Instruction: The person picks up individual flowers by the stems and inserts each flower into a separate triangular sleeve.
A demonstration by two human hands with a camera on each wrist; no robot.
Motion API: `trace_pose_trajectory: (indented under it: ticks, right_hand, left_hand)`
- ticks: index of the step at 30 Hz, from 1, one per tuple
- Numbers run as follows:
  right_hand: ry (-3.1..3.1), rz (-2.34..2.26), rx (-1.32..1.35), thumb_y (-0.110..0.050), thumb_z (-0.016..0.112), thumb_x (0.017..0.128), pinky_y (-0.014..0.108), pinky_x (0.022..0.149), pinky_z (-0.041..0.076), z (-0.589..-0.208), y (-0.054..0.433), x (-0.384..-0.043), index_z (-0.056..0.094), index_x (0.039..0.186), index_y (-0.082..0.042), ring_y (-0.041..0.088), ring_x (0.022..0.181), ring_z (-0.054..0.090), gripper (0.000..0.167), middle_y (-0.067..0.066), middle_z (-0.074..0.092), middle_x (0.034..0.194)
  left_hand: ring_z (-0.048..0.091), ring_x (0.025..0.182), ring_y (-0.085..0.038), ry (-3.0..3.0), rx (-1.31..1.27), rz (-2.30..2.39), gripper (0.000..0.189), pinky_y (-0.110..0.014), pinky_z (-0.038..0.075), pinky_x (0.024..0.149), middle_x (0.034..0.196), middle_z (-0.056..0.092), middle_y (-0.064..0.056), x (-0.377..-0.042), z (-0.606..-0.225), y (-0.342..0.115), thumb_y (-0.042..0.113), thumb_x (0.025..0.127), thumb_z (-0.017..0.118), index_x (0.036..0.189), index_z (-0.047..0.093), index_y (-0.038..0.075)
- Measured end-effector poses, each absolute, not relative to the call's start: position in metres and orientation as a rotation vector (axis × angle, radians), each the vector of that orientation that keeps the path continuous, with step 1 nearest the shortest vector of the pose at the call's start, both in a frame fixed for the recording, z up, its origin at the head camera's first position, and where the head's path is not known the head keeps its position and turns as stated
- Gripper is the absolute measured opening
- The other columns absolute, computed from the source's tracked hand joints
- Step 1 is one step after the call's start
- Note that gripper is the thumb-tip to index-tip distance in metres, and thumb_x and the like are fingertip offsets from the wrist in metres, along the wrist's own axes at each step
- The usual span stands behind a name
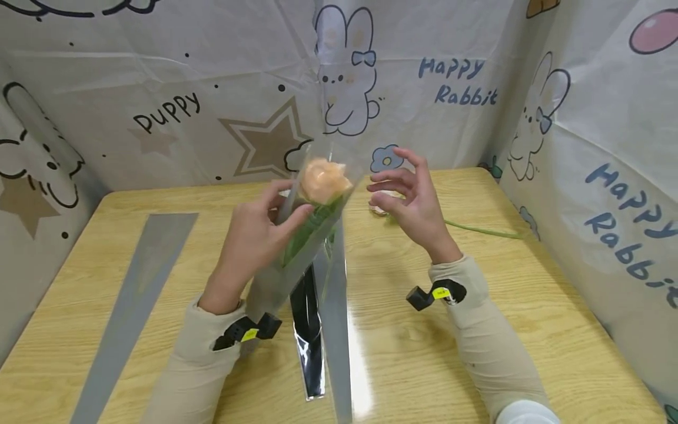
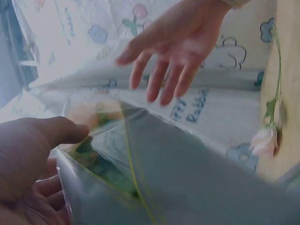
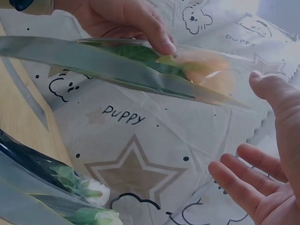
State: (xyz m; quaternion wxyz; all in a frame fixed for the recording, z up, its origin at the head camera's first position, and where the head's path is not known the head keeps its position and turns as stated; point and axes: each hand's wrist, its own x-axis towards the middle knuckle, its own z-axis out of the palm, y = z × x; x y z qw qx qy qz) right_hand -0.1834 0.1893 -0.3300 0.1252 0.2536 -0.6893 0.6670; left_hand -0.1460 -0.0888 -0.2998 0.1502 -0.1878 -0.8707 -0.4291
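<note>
My left hand (image 1: 241,241) grips a clear and grey flower sleeve (image 1: 267,288) around its upper part, the thumb lying across the front. Inside it is a peach rose (image 1: 324,181) with green leaves (image 1: 312,229), tilted with the bloom up. To the right of the bloom, my right hand (image 1: 418,206) is raised with nothing in it, fingers apart and slightly bent. The right wrist view shows the left thumb pressing the sleeve just below the peach bloom (image 3: 206,75).
A flat grey sleeve (image 1: 138,300) lies on the table at left. Black (image 1: 307,318) and grey (image 1: 337,335) sleeves lie in the middle, with wrapped white flowers (image 3: 97,191) at their far ends. Behind the right hand lies a loose pale pink rose (image 2: 266,142). Printed cloth surrounds the table.
</note>
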Motion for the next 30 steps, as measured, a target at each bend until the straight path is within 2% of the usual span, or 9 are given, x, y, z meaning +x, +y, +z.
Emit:
trace_pose_trajectory:
  ticks: [3,6,11,14,16,21,23,27,30]
  right_hand:
    - [-2.030,1.928,0.729,0.001,0.068,0.095,0.035,0.083,0.066,-0.332,0.192,-0.188,0.032,0.154,-0.012,0.015,0.103,0.075,0.070,0.014,0.070,0.116]
    - [-2.072,1.903,0.705,-0.004,0.067,0.097,0.034,0.082,0.066,-0.334,0.195,-0.191,0.033,0.154,-0.015,0.012,0.100,0.075,0.067,0.022,0.069,0.116]
    - [-2.165,1.840,0.631,-0.014,0.065,0.100,0.029,0.083,0.065,-0.337,0.199,-0.196,0.033,0.154,-0.014,0.006,0.098,0.074,0.062,0.014,0.071,0.116]
    - [-2.177,1.843,0.594,-0.016,0.063,0.102,0.029,0.083,0.065,-0.337,0.200,-0.197,0.033,0.153,-0.013,0.007,0.098,0.074,0.059,0.022,0.069,0.118]
    - [-2.169,1.865,0.577,-0.017,0.063,0.102,0.030,0.083,0.065,-0.338,0.200,-0.198,0.034,0.152,-0.014,0.009,0.098,0.074,0.058,0.025,0.068,0.118]
    - [-2.180,1.895,0.545,-0.019,0.064,0.102,0.032,0.082,0.066,-0.339,0.202,-0.201,0.036,0.151,-0.019,0.011,0.097,0.074,0.056,0.009,0.072,0.112]
    - [-2.193,1.891,0.531,-0.021,0.064,0.102,0.031,0.081,0.065,-0.339,0.203,-0.202,0.037,0.151,-0.019,0.011,0.095,0.074,0.056,0.004,0.073,0.110]
    - [-2.218,1.874,0.493,-0.023,0.064,0.102,0.028,0.080,0.065,-0.340,0.207,-0.203,0.037,0.151,-0.020,0.010,0.094,0.074,0.057,0.002,0.073,0.109]
    - [-2.234,1.866,0.460,-0.023,0.064,0.101,0.027,0.081,0.064,-0.342,0.210,-0.203,0.037,0.152,-0.020,0.009,0.094,0.074,0.057,-0.002,0.073,0.107]
  left_hand:
    - [0.079,0.094,-0.025,-2.467,-0.401,-1.421,0.043,-0.027,0.065,0.076,0.110,0.078,-0.020,-0.157,-0.298,-0.102,0.028,0.098,0.073,0.133,0.062,0.005]
    - [0.076,0.092,-0.009,-2.442,-0.251,-1.648,0.052,-0.015,0.060,0.075,0.118,0.075,-0.016,-0.170,-0.301,-0.116,0.036,0.098,0.071,0.140,0.056,0.008]
    - [0.072,0.085,0.002,-2.399,-0.014,-1.998,0.055,-0.017,0.061,0.075,0.110,0.071,-0.001,-0.193,-0.323,-0.142,0.041,0.100,0.067,0.142,0.045,0.013]
    - [0.071,0.088,0.002,-2.355,0.126,-2.151,0.048,-0.017,0.061,0.074,0.107,0.065,0.006,-0.206,-0.342,-0.157,0.040,0.101,0.065,0.136,0.042,0.017]
    - [0.069,0.089,0.001,-2.322,0.201,-2.215,0.044,-0.016,0.061,0.074,0.111,0.061,0.004,-0.212,-0.352,-0.165,0.039,0.101,0.065,0.132,0.042,0.018]
    - [0.066,0.084,0.000,-2.322,0.296,-2.246,0.047,-0.015,0.060,0.072,0.116,0.052,-0.001,-0.225,-0.369,-0.177,0.036,0.102,0.063,0.135,0.037,0.014]
    - [0.061,0.077,0.002,-2.304,0.343,-2.278,0.048,-0.013,0.056,0.066,0.114,0.049,0.000,-0.227,-0.372,-0.181,0.037,0.102,0.063,0.135,0.036,0.015]
    - [0.047,0.065,-0.001,-2.178,0.425,-2.396,0.038,-0.015,0.044,0.052,0.110,0.043,0.002,-0.227,-0.369,-0.187,0.037,0.100,0.066,0.123,0.039,0.023]
    - [0.043,0.062,-0.003,-2.117,0.427,-2.448,0.035,-0.016,0.041,0.050,0.110,0.041,0.001,-0.227,-0.365,-0.189,0.038,0.099,0.068,0.115,0.040,0.024]
